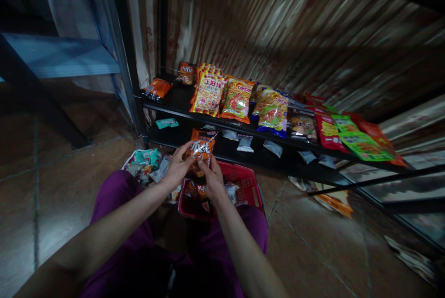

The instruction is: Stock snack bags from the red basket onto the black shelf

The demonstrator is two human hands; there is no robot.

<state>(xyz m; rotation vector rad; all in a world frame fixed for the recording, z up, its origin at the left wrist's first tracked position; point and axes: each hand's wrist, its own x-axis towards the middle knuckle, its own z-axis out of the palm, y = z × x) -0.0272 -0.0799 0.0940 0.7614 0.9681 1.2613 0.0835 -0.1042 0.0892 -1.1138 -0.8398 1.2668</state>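
Both hands grip an orange snack packet (201, 146) with a clear lower part, raised in front of the lower shelf. My left hand (178, 164) pinches its left side, and my right hand (211, 177) clasps the lower right. Beneath them stands a red plastic basket (256, 191) with several orange and silver packets inside. Left of it, partly behind my left forearm, a light-coloured container holds teal and silver packets (148, 159). Two similar orange packets lie on the left of the upper shelf: one orange packet (158, 89) in front, another orange packet (187, 73) behind.
On the black upper shelf (167, 103), yellow-red snack bags (208, 91), blue-edged bags (273, 110) and green packets (363, 142) stand in a row. The lower shelf holds a teal packet (167, 123) and several silver ones. A blue-shelved rack (69, 54) stands left.
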